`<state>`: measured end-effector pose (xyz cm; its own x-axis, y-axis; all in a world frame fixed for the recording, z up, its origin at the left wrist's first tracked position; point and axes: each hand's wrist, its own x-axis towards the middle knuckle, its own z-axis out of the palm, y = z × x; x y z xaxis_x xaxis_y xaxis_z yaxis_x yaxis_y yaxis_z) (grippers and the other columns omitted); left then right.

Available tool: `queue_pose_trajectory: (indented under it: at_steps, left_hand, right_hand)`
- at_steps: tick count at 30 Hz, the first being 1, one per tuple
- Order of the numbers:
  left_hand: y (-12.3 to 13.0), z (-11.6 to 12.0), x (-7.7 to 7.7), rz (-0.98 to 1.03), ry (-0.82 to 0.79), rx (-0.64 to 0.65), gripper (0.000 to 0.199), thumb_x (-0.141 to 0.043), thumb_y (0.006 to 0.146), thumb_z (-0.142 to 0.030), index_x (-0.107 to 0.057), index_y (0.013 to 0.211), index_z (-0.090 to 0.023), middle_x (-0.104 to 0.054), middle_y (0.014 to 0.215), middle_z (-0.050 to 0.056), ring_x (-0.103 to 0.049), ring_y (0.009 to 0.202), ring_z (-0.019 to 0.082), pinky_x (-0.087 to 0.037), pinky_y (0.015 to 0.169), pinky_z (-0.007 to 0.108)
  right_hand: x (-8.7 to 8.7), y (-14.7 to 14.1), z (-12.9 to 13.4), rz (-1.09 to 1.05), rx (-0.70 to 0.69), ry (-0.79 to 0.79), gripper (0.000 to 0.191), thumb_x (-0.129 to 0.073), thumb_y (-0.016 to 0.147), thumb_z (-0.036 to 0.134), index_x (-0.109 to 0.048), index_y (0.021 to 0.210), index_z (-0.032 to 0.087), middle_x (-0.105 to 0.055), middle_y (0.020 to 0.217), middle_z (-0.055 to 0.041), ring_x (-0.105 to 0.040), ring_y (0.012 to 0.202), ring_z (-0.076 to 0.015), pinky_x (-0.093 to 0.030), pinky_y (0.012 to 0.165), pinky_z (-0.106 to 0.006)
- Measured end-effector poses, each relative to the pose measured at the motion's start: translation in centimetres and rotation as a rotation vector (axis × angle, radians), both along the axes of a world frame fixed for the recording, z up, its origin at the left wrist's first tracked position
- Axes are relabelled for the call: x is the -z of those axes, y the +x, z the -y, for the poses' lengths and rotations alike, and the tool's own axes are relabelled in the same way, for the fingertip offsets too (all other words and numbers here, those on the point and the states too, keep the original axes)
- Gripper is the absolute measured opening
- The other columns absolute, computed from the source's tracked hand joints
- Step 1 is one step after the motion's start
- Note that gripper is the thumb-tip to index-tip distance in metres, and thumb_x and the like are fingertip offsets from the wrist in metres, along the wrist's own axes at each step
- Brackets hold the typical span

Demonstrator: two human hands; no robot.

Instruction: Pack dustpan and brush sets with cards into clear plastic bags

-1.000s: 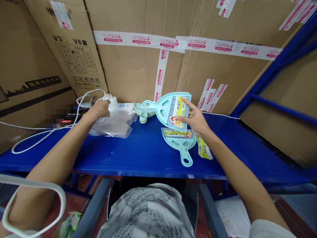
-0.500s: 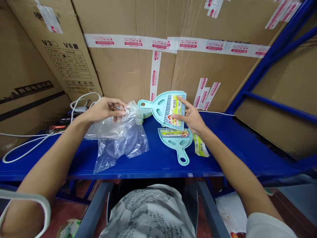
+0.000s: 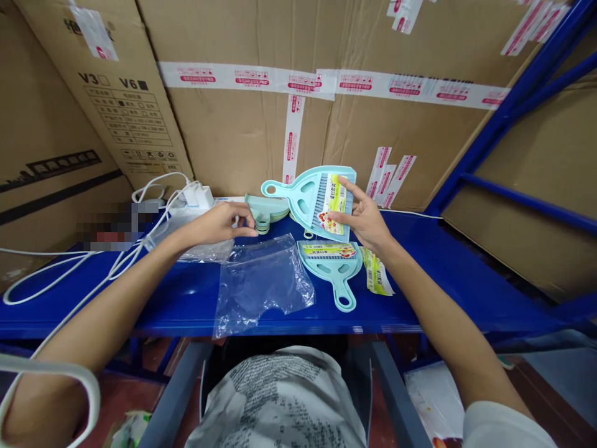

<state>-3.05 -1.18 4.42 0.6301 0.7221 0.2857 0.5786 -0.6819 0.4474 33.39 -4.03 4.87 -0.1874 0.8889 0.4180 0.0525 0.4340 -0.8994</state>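
My right hand [image 3: 366, 219] grips the wide end of a light blue dustpan [image 3: 303, 198], raised above the table with its handle to the left. A brush and a yellow-green label card [image 3: 334, 202] lie against it. My left hand [image 3: 233, 222] is empty, its fingers curled but apart, over a clear plastic bag [image 3: 263, 280] lying flat. A second dustpan set [image 3: 333, 269] lies on the table with its handle toward me. Green stacked dustpans [image 3: 268, 208] are behind my left hand, and loose label cards [image 3: 377, 274] lie to the right.
More clear bags [image 3: 205, 249] lie on the left of the blue table [image 3: 448, 274]. White cables [image 3: 130, 249] and a white plug [image 3: 199, 195] are at the left. Cardboard boxes [image 3: 233, 137] stand behind, and a blue metal frame [image 3: 494, 134] rises at the right.
My left hand has let go of the clear bag and moved right; the bag now lies flat nearer the middle. The dustpan in my right hand has shifted slightly up and right.
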Motion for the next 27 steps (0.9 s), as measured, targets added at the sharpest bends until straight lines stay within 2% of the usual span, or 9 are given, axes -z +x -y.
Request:
queue_pose_trajectory:
  at_steps: [3, 6, 8, 11, 16, 20, 23, 27]
  left_hand:
    - [0.1, 0.6, 0.4, -0.213, -0.215, 0.07, 0.037, -0.079, 0.086, -0.058, -0.08, 0.094, -0.022, -0.075, 0.084, 0.003, -0.064, 0.074, 0.019, -0.044, 0.069, 0.027]
    - [0.8, 0.9, 1.6, -0.357, -0.25, 0.116, 0.028, -0.085, 0.08, -0.045, -0.08, 0.09, -0.02, -0.072, 0.076, 0.001, -0.062, 0.068, 0.017, -0.04, 0.066, 0.026]
    - [1.3, 1.1, 2.0, -0.377, -0.25, 0.188, 0.018, -0.079, 0.085, -0.036, -0.079, 0.085, -0.018, -0.073, 0.077, 0.003, -0.062, 0.069, 0.016, -0.041, 0.068, 0.026]
    - [1.3, 1.5, 1.3, -0.314, -0.247, 0.283, 0.019, -0.068, 0.094, -0.032, -0.079, 0.091, -0.017, -0.077, 0.087, 0.005, -0.065, 0.073, 0.016, -0.043, 0.07, 0.025]
    - [0.1, 2.3, -1.1, -0.174, -0.236, 0.288, 0.026, -0.063, 0.102, -0.038, -0.079, 0.098, -0.018, -0.077, 0.086, 0.004, -0.068, 0.074, 0.016, -0.047, 0.068, 0.024]
    - [-1.2, 2.6, -2.8, -0.039, -0.138, 0.317, 0.02, -0.068, 0.101, -0.034, -0.083, 0.096, -0.021, -0.08, 0.092, 0.007, -0.073, 0.082, 0.018, -0.053, 0.077, 0.026]
    - [-1.6, 2.5, -3.2, 0.043, -0.111, 0.339, 0.016, -0.074, 0.098, -0.031, -0.086, 0.094, -0.022, -0.08, 0.094, 0.01, -0.073, 0.085, 0.02, -0.055, 0.08, 0.028]
    - [-0.5, 2.6, -2.4, 0.121, -0.05, 0.38, 0.009, -0.079, 0.094, -0.028, -0.088, 0.093, -0.026, -0.078, 0.099, 0.01, -0.074, 0.09, 0.021, -0.057, 0.084, 0.029]
  right_hand:
    - [0.1, 0.0, -0.1, -0.021, 0.0, -0.01, 0.115, -0.096, 0.067, 0.037, -0.041, 0.168, 0.027, -0.069, 0.146, -0.0078, -0.067, 0.131, -0.0368, -0.061, 0.112, -0.058]
    - [0.1, 0.1, -0.1, -0.019, -0.007, -0.026, 0.116, -0.096, 0.066, 0.037, -0.041, 0.168, 0.028, -0.07, 0.144, -0.0084, -0.068, 0.13, -0.0375, -0.063, 0.109, -0.058]
    - [0.1, 0.2, -0.1, -0.01, -0.013, -0.034, 0.116, -0.097, 0.066, 0.036, -0.042, 0.168, 0.03, -0.071, 0.143, -0.0084, -0.068, 0.129, -0.0376, -0.064, 0.107, -0.057]
    - [0.0, 0.4, -0.2, -0.002, -0.046, -0.066, 0.117, -0.099, 0.064, 0.033, -0.044, 0.167, 0.03, -0.073, 0.139, -0.008, -0.07, 0.126, -0.0368, -0.064, 0.107, -0.057]
    - [-0.3, 1.2, -0.2, 0.1, -0.166, -0.156, 0.116, -0.1, 0.065, 0.03, -0.044, 0.167, 0.033, -0.077, 0.131, -0.0059, -0.073, 0.119, -0.0353, -0.065, 0.105, -0.06]
    - [-0.8, 1.8, 0.1, 0.201, -0.267, -0.203, 0.113, -0.1, 0.067, 0.029, -0.045, 0.166, 0.03, -0.078, 0.128, -0.0082, -0.076, 0.111, -0.0315, -0.069, 0.097, -0.052]
    - [-1.2, 2.0, 0.5, 0.272, -0.35, -0.249, 0.113, -0.1, 0.067, 0.026, -0.046, 0.166, 0.028, -0.079, 0.125, -0.0095, -0.078, 0.105, -0.0273, -0.07, 0.086, -0.04]
    - [-1.3, 1.6, 1.0, 0.299, -0.431, -0.291, 0.111, -0.1, 0.067, 0.024, -0.048, 0.165, 0.029, -0.081, 0.117, -0.0084, -0.08, 0.094, -0.0228, -0.069, 0.075, -0.031]
